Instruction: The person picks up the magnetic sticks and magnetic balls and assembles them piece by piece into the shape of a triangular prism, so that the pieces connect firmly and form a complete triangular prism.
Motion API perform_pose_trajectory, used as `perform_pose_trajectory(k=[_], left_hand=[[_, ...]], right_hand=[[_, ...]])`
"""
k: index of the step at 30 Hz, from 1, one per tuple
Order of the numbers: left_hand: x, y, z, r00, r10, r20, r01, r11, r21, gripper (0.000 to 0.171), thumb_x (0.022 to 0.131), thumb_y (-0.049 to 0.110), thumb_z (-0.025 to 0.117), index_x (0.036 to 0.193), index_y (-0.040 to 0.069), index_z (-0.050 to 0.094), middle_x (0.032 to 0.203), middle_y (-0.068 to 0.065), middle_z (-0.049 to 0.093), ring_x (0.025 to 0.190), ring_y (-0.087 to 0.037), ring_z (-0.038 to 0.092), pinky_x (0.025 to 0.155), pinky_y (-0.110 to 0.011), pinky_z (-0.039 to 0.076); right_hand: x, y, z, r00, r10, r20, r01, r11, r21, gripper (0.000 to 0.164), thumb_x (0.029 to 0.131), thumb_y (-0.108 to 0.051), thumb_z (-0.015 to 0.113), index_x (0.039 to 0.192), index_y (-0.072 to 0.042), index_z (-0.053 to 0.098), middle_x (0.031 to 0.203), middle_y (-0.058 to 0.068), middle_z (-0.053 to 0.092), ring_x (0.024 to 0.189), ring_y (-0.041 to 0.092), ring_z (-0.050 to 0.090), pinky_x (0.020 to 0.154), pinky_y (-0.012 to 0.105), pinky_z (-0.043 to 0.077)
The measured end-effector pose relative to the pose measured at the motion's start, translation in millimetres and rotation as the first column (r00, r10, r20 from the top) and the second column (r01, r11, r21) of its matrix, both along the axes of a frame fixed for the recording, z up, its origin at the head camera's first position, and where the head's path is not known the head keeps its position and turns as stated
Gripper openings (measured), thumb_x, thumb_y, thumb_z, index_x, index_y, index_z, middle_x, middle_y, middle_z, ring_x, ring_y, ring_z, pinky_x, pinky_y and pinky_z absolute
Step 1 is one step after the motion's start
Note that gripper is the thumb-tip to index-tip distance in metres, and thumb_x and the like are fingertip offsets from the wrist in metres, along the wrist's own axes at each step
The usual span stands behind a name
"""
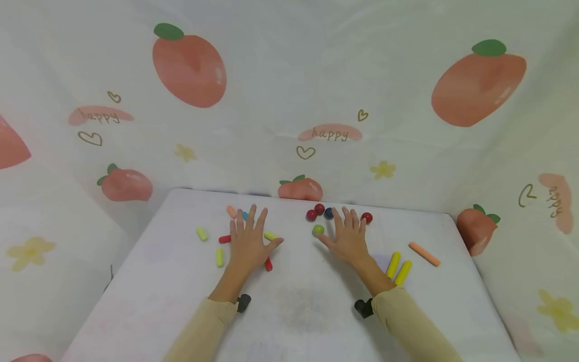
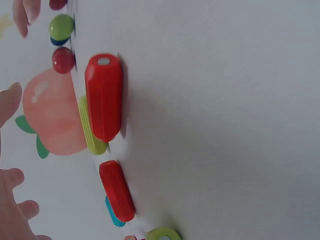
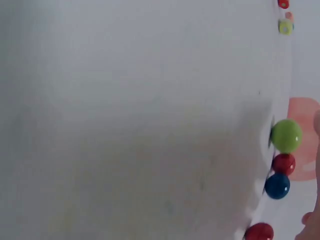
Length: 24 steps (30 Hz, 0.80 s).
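Note:
My left hand, fingers straight and spread, hovers over several short ridged pieces and holds nothing. Around it are a red piece, another red piece, a yellow-green piece and a blue piece partly hidden by the fingers. Up close, the left wrist view shows the ridged red piece with a small opening at one end. My right hand is likewise spread above the table, nothing in its grasp. Nearest its thumb sits a green ball; a dark blue ball and a red ball lie by its fingertips.
Two more red balls sit at the back middle. Two yellow sticks lie beside the right forearm, with an orange stick farther right. More yellow-green pieces lie left of the left hand. A printed cloth hangs behind the white table.

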<state>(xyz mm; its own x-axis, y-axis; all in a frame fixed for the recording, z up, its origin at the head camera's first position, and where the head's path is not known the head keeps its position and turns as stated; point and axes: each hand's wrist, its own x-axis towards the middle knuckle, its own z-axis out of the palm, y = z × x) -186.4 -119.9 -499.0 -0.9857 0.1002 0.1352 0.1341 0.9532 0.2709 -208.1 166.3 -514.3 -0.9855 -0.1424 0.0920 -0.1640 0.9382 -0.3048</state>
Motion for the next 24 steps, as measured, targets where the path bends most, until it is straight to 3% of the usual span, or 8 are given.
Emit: perform_pose_trajectory(k=[6,10,17,24], left_hand=[[22.3,1,-2.8,0.998,0.039,0.051,-0.042,0.998,0.046,0.099,0.084,0.068,0.07,0.161,0.02,0.03,0.164,-0.017,0.03,0.153,-0.048,0.022,0.12,-0.068,0.024],[31.6,5,-6.7,0.99,0.102,0.099,-0.111,0.99,0.092,0.096,0.078,0.064,0.078,0.151,0.012,0.043,0.145,-0.019,0.047,0.133,-0.041,0.041,0.107,-0.059,0.041],[37.0,8,-10.5,0.961,0.16,0.227,-0.193,0.972,0.132,0.073,0.075,0.06,0.083,0.12,0.01,0.055,0.101,-0.01,0.059,0.1,-0.028,0.053,0.087,-0.047,0.047],[36.4,6,-14.2,0.934,0.165,0.316,-0.222,0.963,0.154,0.065,0.074,0.053,0.087,0.112,0.011,0.055,0.086,-0.005,0.058,0.09,-0.024,0.054,0.07,-0.034,0.049]], right_hand=[[-4.8,-15,-5.8,0.999,-0.008,0.048,0.012,0.996,-0.092,0.094,0.088,-0.063,0.067,0.159,-0.016,0.027,0.159,0.022,0.029,0.147,0.046,0.027,0.114,0.068,0.027],[-8.6,-21,-9.8,0.999,-0.012,0.053,0.02,0.989,-0.144,0.093,0.085,-0.058,0.073,0.157,-0.014,0.033,0.152,0.022,0.036,0.137,0.043,0.035,0.106,0.064,0.033],[-14.6,-28,-14.2,0.997,0.004,0.073,0.012,0.978,-0.211,0.066,0.091,-0.045,0.074,0.143,-0.009,0.052,0.137,0.019,0.048,0.126,0.038,0.043,0.106,0.059,0.039],[-15.7,-30,-14.2,0.991,-0.031,0.133,0.069,0.955,-0.289,0.043,0.095,-0.033,0.072,0.128,-0.009,0.062,0.125,0.015,0.055,0.118,0.034,0.047,0.103,0.054,0.043]])
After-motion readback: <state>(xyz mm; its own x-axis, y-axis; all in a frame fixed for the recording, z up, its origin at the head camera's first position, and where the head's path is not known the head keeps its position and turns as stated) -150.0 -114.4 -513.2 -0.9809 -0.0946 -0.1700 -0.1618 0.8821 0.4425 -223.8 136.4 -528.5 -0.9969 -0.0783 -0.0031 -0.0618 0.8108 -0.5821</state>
